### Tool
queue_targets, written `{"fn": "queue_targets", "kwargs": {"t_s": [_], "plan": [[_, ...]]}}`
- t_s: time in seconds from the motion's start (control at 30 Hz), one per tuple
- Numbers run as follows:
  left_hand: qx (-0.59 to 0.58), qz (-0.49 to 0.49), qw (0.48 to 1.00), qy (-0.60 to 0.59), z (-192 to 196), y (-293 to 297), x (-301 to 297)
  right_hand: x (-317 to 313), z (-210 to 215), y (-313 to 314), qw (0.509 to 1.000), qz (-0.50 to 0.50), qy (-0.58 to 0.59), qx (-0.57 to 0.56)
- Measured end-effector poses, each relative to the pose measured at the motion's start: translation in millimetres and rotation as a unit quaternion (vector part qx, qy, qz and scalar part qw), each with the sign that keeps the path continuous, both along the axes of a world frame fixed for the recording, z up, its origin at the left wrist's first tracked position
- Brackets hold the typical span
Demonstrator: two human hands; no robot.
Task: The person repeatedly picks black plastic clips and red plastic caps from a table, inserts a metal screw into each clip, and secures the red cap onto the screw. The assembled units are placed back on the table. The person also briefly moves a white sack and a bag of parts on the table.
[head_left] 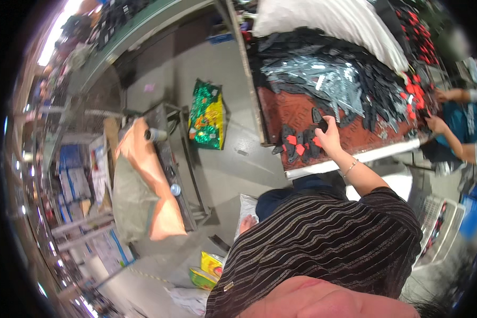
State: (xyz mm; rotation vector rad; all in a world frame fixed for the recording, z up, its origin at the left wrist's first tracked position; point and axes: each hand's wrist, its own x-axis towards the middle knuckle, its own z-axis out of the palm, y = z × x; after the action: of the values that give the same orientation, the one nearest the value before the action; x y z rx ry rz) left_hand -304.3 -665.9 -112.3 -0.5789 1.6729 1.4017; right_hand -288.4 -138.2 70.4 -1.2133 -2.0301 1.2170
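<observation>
My right hand (329, 139) is over the near edge of the red-brown worktable (365, 140), its thumb and fingers closed round a small black part (323, 126). Just left of it lie several black parts with red pieces (297, 146) on them. Beyond them spreads a large heap of dark, flat, elongated parts (286, 53), with shiny grey ones (318, 79) on the near side. Low at my side, my left hand (247, 223) shows only partly, beside a whitish plastic bag (246, 205); my clothing hides most of it, and its grip does not show.
Another person's hands (437, 125) work at the table's right end, near red pieces (416, 98). A white sack (328, 24) lies behind the heap. On the floor left stands a green-yellow bag (206, 114), near a metal-framed bench (188, 159). A white crate (442, 233) stands right.
</observation>
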Motion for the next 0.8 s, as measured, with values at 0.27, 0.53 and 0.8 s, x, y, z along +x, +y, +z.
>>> {"fn": "queue_targets", "kwargs": {"t_s": [0.27,0.53,0.8], "plan": [[-0.049,-0.176,0.983,-0.024,68.3,26.6,-168.2,32.7,-43.4,84.6,0.945,-0.327,0.014,0.002],[-0.127,-0.399,0.905,0.072,58.1,-35.3,-417.3,1.2,-28.2,27.8,0.892,-0.424,-0.016,0.155],[0.074,-0.383,0.875,0.286,78.2,224.7,-617.6,-110.8,46.6,-115.3,0.960,-0.269,0.034,0.063]]}}
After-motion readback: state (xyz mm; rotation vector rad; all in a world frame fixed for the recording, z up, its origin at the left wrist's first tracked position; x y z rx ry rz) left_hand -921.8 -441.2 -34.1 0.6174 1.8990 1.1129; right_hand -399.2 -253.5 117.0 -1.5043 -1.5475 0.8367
